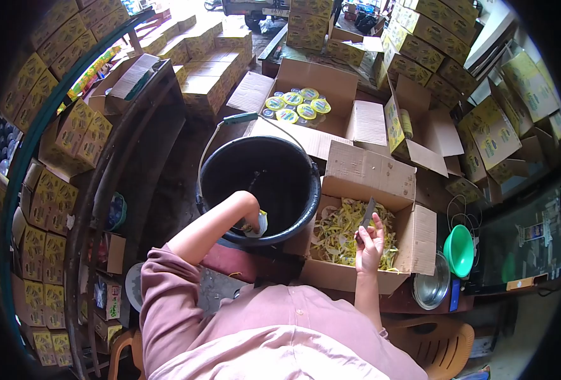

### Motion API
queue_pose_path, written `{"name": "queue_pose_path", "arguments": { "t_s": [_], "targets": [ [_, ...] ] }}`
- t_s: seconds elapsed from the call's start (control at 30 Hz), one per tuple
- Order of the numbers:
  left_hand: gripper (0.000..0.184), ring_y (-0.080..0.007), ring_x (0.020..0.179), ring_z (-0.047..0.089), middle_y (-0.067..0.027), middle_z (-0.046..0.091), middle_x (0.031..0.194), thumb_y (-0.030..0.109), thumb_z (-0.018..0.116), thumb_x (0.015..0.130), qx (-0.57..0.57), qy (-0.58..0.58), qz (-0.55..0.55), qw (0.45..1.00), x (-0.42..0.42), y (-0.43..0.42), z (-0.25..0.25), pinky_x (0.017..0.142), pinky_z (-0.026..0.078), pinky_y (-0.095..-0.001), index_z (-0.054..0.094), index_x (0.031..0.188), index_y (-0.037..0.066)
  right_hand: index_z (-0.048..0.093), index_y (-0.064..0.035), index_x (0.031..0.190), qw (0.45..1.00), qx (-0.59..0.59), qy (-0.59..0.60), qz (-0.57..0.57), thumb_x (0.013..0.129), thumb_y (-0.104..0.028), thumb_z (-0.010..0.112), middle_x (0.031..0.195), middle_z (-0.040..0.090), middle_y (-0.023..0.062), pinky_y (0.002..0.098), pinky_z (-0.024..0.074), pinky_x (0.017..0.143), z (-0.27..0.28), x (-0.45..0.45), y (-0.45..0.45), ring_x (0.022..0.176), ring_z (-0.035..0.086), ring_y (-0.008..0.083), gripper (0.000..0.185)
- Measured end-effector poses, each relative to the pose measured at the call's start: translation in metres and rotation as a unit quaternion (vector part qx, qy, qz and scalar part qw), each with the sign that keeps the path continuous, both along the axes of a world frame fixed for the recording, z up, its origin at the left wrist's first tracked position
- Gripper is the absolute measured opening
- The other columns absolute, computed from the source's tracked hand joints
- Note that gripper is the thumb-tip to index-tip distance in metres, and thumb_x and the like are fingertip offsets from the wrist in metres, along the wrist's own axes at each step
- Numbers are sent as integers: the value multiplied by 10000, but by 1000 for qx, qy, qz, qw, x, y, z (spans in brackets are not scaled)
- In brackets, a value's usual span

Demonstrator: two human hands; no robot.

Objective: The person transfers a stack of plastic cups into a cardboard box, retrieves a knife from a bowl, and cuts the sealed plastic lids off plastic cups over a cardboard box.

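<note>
A mauve shirt (293,310) faces the bucket (223,168), where the left hand (251,220) seemingly grips a cup (261,227) (fetching, probably); the right hand (369,247) clasps a knife (367,213); next likely calls for lifting clear.

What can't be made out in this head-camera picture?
In the head view:
Round black bucket: contents at the bottom, lost in darkness.
Left hand: some fingers, hidden behind the pale, yellow-edged item it holds.
Flat dark blade: its handle, mostly covered by the right hand.
Dark vehicle: upper part, cut off by the top edge.
Yellow-printed cardboard cartons: small lettering, too fine to read.
</note>
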State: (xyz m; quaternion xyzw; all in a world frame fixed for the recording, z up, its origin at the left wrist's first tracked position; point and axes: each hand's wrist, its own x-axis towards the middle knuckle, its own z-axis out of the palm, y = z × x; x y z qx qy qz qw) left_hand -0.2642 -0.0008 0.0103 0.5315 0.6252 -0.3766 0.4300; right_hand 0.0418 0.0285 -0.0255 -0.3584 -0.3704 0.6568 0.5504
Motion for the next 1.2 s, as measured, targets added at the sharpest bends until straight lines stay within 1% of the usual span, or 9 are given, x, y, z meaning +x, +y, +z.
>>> {"name": "queue_pose_path", "arguments": {
  "t_s": [0.1,0.17,0.43,0.57,0.77,0.83,0.9,1.07,1.2],
  "targets": [
    [676,-259,933,618,-101,632,1069,581,656,661,189,64,26,980,-12,-5,-9,793,502,-337,632,1067,41,448,-80,1252,1000,-5,1,-8,786,59,583,784,545,-34,190,471,648,3,-2,-1,677,548,68,505],
    [654,-256,854,643,-98,665,968,581,681,637,-17,-30,24,999,-13,-6,-21,749,517,-328,662,1001,38,459,-88,1244,1000,-10,3,-18,791,63,575,779,543,-33,189,482,637,1,-1,0,653,541,63,492],
    [648,-245,849,645,-112,661,966,557,699,629,42,-7,-6,999,-16,-7,-9,743,520,-332,658,1012,36,468,-76,1232,1000,-6,4,-16,786,47,590,790,547,-40,173,462,647,4,2,1,684,546,61,478],
    [558,-228,917,634,-120,645,994,412,791,576,346,73,106,929,-17,-8,4,808,503,-323,649,948,21,474,-77,1222,1000,0,7,-12,790,43,588,787,546,-41,173,461,645,4,1,1,683,545,61,462],
    [614,-271,944,598,-131,574,1025,370,794,577,506,129,66,850,-13,-5,-1,814,473,-368,575,1036,26,480,-70,1209,1000,-2,8,-14,790,45,588,784,544,-39,177,456,642,5,3,2,678,541,64,448],
    [638,-259,999,584,-114,591,1063,412,778,592,387,123,-31,913,-8,-11,-9,848,462,-363,584,1077,46,483,-69,1206,1000,-7,5,-14,790,45,589,780,543,-37,177,456,643,6,3,1,678,540,64,444],
    [646,-223,1057,572,-55,604,1144,423,753,617,22,21,-39,999,-6,-8,-32,880,452,-346,588,1158,110,485,-68,1202,1000,-7,3,-17,790,44,589,777,546,-34,178,457,643,7,3,-1,675,540,65,440],
    [570,-225,1023,591,-61,618,1109,441,731,659,328,141,47,933,-16,-10,-26,869,457,-347,613,1112,116,490,-63,1190,1000,-6,5,-18,790,37,591,773,548,-29,178,453,634,8,4,-1,665,537,64,425],
    [551,-212,917,634,-65,637,1063,422,763,607,73,37,4,997,-8,-15,9,828,488,-329,646,1009,64,481,-52,1191,1000,-9,-3,-21,793,36,579,759,534,-19,204,485,622,8,3,1,654,542,73,419]
  ]
}}
